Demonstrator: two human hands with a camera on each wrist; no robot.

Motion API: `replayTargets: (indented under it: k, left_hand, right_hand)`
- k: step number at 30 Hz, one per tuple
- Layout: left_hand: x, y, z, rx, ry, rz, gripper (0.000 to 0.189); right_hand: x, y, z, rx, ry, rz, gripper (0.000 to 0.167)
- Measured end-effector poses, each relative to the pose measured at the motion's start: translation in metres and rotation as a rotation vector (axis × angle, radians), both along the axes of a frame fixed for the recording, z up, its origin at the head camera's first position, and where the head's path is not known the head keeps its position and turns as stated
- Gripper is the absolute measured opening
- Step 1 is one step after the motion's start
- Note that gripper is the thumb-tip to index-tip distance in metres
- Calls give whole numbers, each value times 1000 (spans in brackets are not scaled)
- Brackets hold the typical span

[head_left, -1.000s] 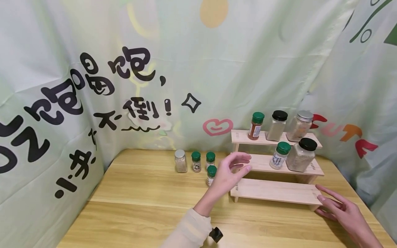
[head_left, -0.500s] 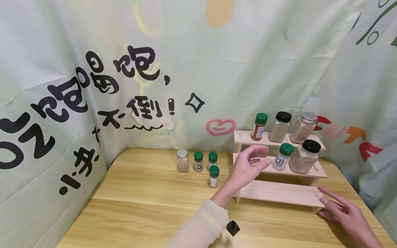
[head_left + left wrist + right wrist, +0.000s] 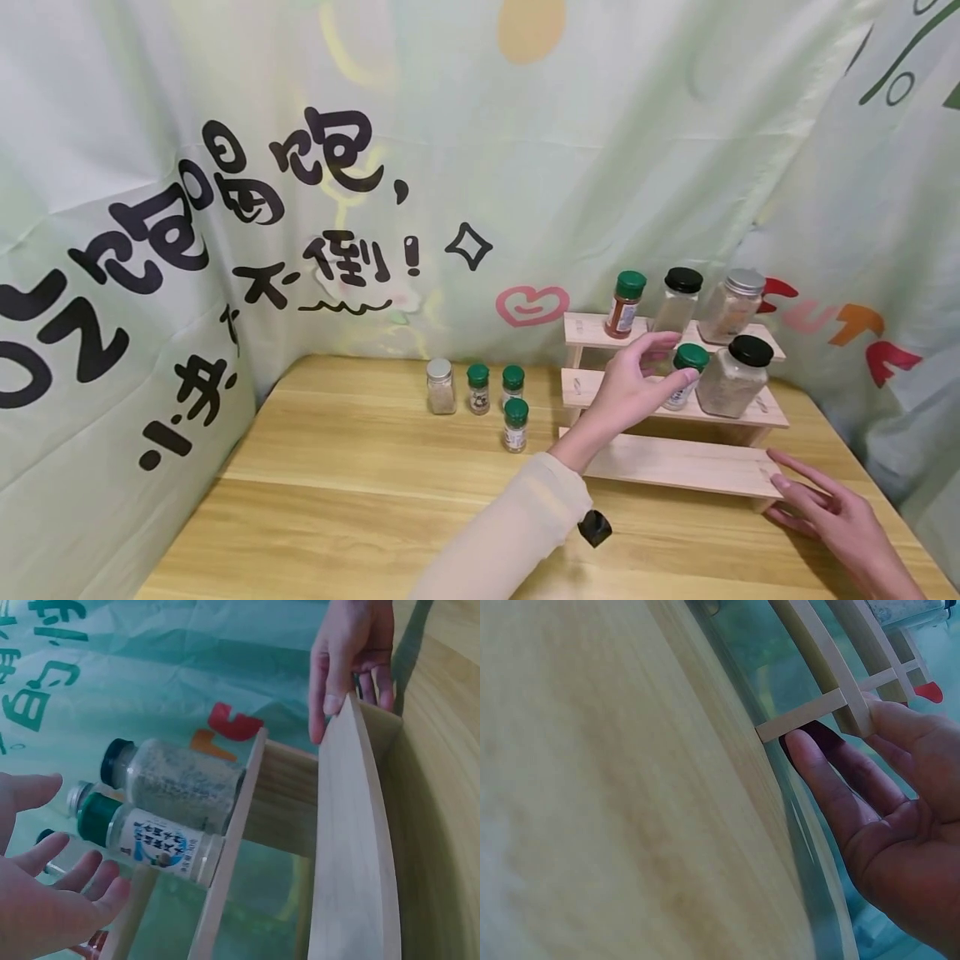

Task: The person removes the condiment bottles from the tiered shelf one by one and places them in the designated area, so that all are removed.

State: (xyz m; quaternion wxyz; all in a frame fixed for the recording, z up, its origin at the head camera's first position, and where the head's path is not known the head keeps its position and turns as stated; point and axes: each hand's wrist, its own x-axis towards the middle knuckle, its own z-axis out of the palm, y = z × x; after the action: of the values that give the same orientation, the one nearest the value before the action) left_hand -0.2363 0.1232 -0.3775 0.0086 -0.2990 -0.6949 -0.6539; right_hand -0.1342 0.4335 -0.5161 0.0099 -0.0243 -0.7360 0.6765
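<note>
My left hand reaches over the middle tier of a wooden step rack, fingers and thumb spread around a small green-capped spice jar. The left wrist view has that hand slightly apart from the labelled spice jar, with nothing between its fingers. At the rack's right end, my right hand holds the corner of the lowest tier. The right wrist view puts the fingers of this hand against the shelf end and its leg.
Beside the green-capped jar stands a large black-capped jar. On the top tier are a red-filled jar, a black-lidded jar and a silver-lidded jar. Several small jars, one silver-lidded, stand on the table left of the rack.
My left hand has moved right, from the rack's left end to the green-capped jar on the middle tier. The right hand stays at the lowest tier's end.
</note>
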Motion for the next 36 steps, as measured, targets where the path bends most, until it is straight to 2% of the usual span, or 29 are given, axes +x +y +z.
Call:
replayTargets:
  k: [12, 20, 27, 36]
  left_hand:
    - [-9, 22, -9, 35, -44, 69, 46]
    - [-12, 29, -9, 56, -76, 112, 35]
    - [-10, 25, -9, 59, -68, 69, 34]
    - [0, 4, -10, 125, -23, -5, 33]
  right_hand:
    - [2, -4, 5, 30, -24, -8, 37]
    - [3, -4, 5, 10, -1, -5, 38]
    - [3, -4, 3, -65, 31, 30, 40]
    - [3, -3, 4, -65, 26, 26, 40]
